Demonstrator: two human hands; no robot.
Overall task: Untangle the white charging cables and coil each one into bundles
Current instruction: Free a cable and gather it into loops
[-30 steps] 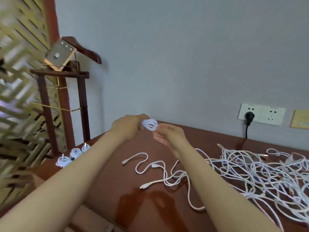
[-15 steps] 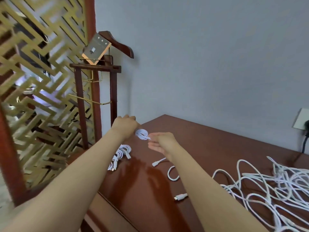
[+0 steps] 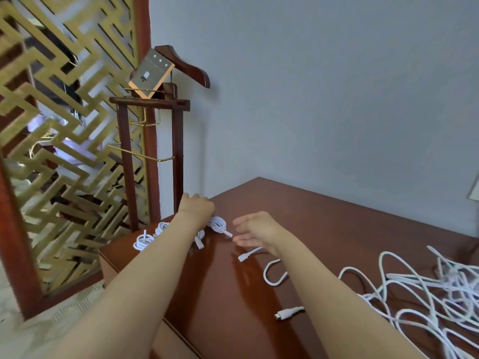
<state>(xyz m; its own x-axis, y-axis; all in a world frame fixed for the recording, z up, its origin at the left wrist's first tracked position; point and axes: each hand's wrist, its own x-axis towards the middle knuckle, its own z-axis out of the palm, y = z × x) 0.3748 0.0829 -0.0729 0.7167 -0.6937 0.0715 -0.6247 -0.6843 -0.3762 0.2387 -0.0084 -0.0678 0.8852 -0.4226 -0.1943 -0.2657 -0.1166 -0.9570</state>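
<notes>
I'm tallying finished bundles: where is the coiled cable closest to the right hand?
Head view: the coiled cable sits at the left end of the table, between the left hand and the open right hand, other bundles to its left.

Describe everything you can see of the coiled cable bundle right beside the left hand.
The coiled bundle is a thin white cable, plastic-looking, wound into a small round of several loops. A short connector end pokes out toward the open right hand, which is apart from it. It sits on or just above the dark wooden table near its far left corner, against the left hand; whether that hand grips it is hidden. More bundles lie to its left.
</notes>
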